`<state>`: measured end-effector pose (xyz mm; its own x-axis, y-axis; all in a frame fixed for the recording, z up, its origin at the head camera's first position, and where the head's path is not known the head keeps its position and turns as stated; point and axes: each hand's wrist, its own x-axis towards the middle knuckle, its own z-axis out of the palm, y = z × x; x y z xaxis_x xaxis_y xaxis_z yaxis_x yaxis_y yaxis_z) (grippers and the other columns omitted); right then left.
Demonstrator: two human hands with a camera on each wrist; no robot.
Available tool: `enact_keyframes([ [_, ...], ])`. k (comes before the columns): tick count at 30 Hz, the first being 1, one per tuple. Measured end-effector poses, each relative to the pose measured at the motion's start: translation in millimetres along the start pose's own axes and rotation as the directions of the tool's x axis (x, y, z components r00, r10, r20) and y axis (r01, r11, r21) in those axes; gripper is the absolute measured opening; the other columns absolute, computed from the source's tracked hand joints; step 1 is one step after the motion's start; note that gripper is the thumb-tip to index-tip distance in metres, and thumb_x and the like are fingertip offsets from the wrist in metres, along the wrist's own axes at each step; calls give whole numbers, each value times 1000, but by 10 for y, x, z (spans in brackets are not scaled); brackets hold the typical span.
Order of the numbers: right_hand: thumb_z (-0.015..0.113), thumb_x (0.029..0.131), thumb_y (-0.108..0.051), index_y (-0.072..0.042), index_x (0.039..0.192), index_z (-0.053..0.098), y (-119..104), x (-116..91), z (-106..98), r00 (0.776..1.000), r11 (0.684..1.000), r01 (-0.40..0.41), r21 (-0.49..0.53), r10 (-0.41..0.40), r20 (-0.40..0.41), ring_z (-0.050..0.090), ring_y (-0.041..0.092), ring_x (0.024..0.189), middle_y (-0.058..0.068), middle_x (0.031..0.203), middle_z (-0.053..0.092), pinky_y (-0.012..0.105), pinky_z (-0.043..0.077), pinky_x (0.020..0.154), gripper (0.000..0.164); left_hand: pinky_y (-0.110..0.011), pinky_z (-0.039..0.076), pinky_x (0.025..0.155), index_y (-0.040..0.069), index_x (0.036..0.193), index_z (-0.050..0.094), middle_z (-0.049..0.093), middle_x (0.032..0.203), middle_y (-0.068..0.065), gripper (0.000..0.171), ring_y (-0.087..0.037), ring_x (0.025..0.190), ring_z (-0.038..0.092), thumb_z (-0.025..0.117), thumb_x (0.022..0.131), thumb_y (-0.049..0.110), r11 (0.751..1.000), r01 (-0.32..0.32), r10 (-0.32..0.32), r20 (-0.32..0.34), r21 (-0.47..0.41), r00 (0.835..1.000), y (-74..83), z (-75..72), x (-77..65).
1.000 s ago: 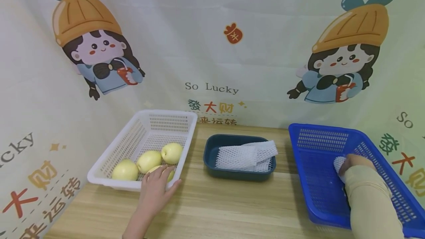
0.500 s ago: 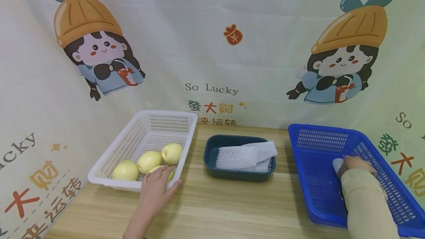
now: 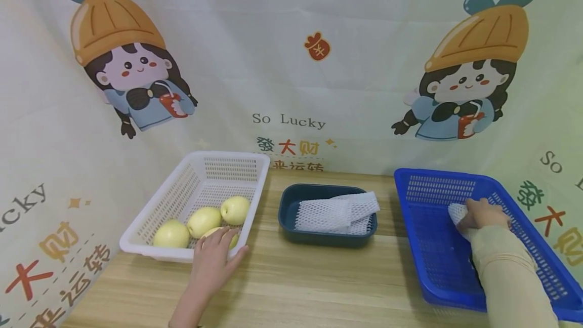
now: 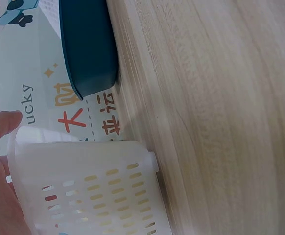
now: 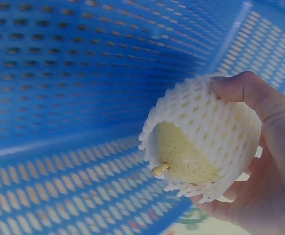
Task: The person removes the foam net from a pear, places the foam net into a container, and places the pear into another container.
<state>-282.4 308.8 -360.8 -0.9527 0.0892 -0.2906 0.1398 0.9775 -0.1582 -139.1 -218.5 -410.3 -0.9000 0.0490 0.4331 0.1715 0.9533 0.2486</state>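
Observation:
In the right wrist view, my right hand [image 5: 274, 142] grips a pear [image 5: 181, 152] wrapped in a white foam net [image 5: 216, 122]. Its stem and speckled skin show at the net's open end. The head view has this hand inside the blue basket [image 3: 437, 287], toward its right wall. My left hand [image 3: 216, 259] reaches over the near rim of the white basket [image 3: 150, 250]. Its fingers rest on a pear [image 3: 232, 241] that they partly cover, while the thumb is outside the rim. Several bare yellow-green pears [image 3: 171, 234] lie in that basket.
Between the baskets stands a dark teal tray [image 3: 291, 234], with white foam nets [image 3: 323, 215] lying in it and one sticking over its right rim. All stand on a wooden table [image 3: 337, 282]. A printed cloth [image 3: 291, 80] hangs behind.
My right hand has moved slightly toward the back of the blue basket, carrying the netted pear. The left hand has stayed in place on the pear.

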Motion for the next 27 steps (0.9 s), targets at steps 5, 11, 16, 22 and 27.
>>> enact_keyframes([
  [5, 69, 71, -27, 12, 125, 25, -40, -21, -192, 993, 993, 116, 23, -115, -16, 19, 63, 103, 41, 117, 20, 70, 25, 78, 80, -59, 23, 92, 4, 115, 54, 51, 117, -19, 46, -33, 110, 43, 60, 81, 35, 1000, 3, -3, 6, -2, 1000, 13, 6, -11],
  [11, 72, 69, -30, 7, 122, 33, -92, -132, -340, 932, 949, 315, -24, -314, -184, 28, 55, 94, 36, 111, 29, 65, 35, 66, 75, -58, 23, 91, 4, 115, 54, 51, 116, -19, 45, -33, 109, 44, 61, 81, 34, 1000, -5, 5, -4, -5, 1000, 17, 17, -9],
  [16, 72, 66, -24, 2, 124, 35, -214, -363, -448, 832, 893, 440, -94, -445, -331, 31, 49, 94, 31, 115, 33, 60, 38, 65, 73, -58, 25, 91, 3, 114, 55, 52, 115, -20, 45, -34, 107, 45, 62, 80, 33, 1000, -8, 8, -22, -6, 1000, 7, 10, 2],
  [22, 73, 62, -20, -4, 125, 39, -546, -771, -481, 674, 799, 565, -205, -590, -445, 35, 44, 97, 24, 118, 37, 55, 41, 64, 73, -58, 23, 91, 4, 114, 55, 51, 116, -20, 45, -34, 108, 45, 62, 81, 33, 1000, -5, 4, -27, -12, 1000, -9, 9, 24],
  [27, 74, 59, -23, -9, 125, 43, -913, -1107, -290, 516, 673, 670, -314, -725, -456, 39, 37, 100, 18, 121, 40, 49, 42, 66, 74, -58, 24, 91, 4, 114, 55, 51, 116, -20, 45, -34, 108, 45, 62, 80, 33, 1000, -3, 3, -20, -14, 1000, -9, 22, 22],
])
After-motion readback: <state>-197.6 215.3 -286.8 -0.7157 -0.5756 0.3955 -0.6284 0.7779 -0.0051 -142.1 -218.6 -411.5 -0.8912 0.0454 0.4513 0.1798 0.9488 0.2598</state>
